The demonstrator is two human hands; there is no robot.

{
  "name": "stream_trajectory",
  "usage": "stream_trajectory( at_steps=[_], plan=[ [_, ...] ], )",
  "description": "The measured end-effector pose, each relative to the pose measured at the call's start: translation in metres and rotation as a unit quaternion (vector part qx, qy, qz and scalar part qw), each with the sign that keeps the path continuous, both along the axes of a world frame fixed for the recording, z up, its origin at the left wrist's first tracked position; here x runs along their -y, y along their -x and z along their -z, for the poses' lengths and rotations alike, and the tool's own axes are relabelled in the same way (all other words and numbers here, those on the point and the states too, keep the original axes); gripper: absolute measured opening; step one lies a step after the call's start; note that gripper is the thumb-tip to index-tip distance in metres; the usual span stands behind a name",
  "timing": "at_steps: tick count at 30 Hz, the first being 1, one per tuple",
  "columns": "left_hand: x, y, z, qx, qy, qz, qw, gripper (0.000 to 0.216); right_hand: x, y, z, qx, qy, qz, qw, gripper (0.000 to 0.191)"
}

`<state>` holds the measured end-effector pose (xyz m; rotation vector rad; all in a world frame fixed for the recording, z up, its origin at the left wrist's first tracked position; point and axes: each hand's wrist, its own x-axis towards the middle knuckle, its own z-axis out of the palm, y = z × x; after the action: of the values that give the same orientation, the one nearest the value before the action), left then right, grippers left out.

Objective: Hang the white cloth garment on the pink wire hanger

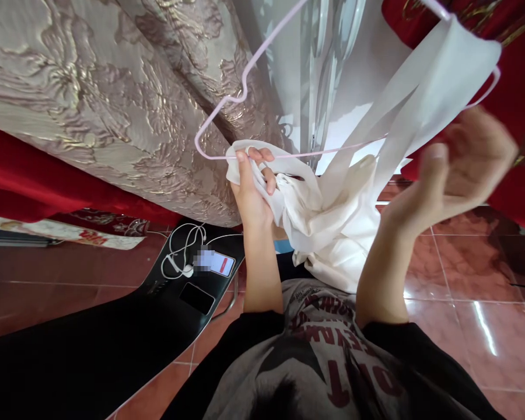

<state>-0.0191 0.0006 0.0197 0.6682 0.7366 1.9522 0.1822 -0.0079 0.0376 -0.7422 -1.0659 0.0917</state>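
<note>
A shiny red tile floor (464, 291) is seen below, and a gold patterned curtain (114, 99) hangs at the back with red cloth (520, 116) beside it. A white cloth (332, 216) is held up in the middle, and one end of it is draped over a thin pink hanger (245, 87). The bunched cloth and the hanger's bottom bar are gripped together by the left hand (251, 186), with the fingers curled tight. The right hand (459, 163) is kept loose and spread, just beside the hanging strip of cloth; it is blurred. A phone (216, 262) and white earphones (179, 256) are laid on a black seat (114, 338) to the left.
</note>
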Motion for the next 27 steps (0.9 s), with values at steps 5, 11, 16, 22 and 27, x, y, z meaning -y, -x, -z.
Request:
stream_trajectory(
  at_steps=[5, 11, 16, 22, 27],
  plan=[
    [-0.003, -0.003, 0.003, 0.001, -0.002, -0.007, 1.0, 0.04, -0.012, -0.034, 0.038, -0.076, 0.217, -0.054, 0.972, 0.074],
    [-0.003, -0.001, 0.007, -0.015, -0.02, -0.01, 1.0, 0.039, -0.023, -0.012, 0.056, -0.041, 0.26, -0.106, 0.959, 0.045],
    [-0.002, -0.003, 0.009, -0.032, -0.03, -0.012, 0.999, 0.038, -0.016, -0.003, 0.042, -0.019, 0.204, -0.028, 0.978, 0.039],
    [-0.002, -0.004, 0.009, -0.014, -0.045, -0.001, 0.999, 0.036, -0.011, -0.004, 0.019, 0.003, 0.213, -0.044, 0.976, 0.044],
    [-0.002, -0.004, 0.009, -0.026, -0.025, -0.007, 0.999, 0.037, -0.007, -0.012, -0.009, 0.058, 0.272, -0.102, 0.955, 0.048]
  ],
)
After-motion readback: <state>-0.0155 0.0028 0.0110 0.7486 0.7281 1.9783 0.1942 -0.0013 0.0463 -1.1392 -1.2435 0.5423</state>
